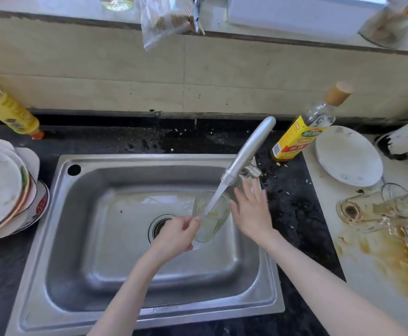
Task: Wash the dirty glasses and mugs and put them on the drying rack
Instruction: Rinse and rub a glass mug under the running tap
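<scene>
From the head view, the left hand point(176, 235) grips a clear ribbed glass point(211, 218) over the sink point(59, 238), its fingers curled round the glass's lower side. Tap point(246, 151) water runs into the glass. The right hand point(252, 214), fingers spread and holding nothing, hovers just right of the glass.

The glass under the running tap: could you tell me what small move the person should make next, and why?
Probably bring the right hand onto the glass to rub it. The left hand grips the glass over the sink, water from the tap streams in, and the right hand is open beside it.
</scene>
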Motion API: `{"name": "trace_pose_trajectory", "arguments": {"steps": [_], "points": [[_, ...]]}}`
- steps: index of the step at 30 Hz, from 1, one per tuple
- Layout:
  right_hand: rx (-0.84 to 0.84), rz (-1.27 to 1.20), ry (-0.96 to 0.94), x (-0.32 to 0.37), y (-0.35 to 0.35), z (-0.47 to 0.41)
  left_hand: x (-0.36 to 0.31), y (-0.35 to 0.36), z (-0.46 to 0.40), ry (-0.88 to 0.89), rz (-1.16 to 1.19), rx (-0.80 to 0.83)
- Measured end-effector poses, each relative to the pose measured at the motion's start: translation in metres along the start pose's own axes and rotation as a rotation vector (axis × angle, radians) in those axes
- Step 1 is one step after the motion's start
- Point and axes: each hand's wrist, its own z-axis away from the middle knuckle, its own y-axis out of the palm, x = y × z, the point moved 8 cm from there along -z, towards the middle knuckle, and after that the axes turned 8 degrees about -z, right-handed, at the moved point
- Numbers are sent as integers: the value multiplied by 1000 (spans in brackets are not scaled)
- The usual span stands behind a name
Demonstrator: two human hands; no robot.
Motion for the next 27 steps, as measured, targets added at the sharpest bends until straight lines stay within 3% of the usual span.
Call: {"name": "trace_pose_trajectory", "arguments": {"steps": [3,5,10,15,23,27], "points": [[167,-845,117,11,23,30,-6,0,6,-1,115,64],[226,-1056,214,14,40,43,-13,1,11,-19,215,128],[199,-1236,203,31,29,54,-18,2,14,-46,406,195],[269,-1218,88,43,26,53,-11,-7,12,-98,470,2],[401,-1444,213,50,43,60,-9,-14,25,-69,196,-337],[398,-1569,249,59,51,61,-11,-4,37,-74,320,-494]]}}
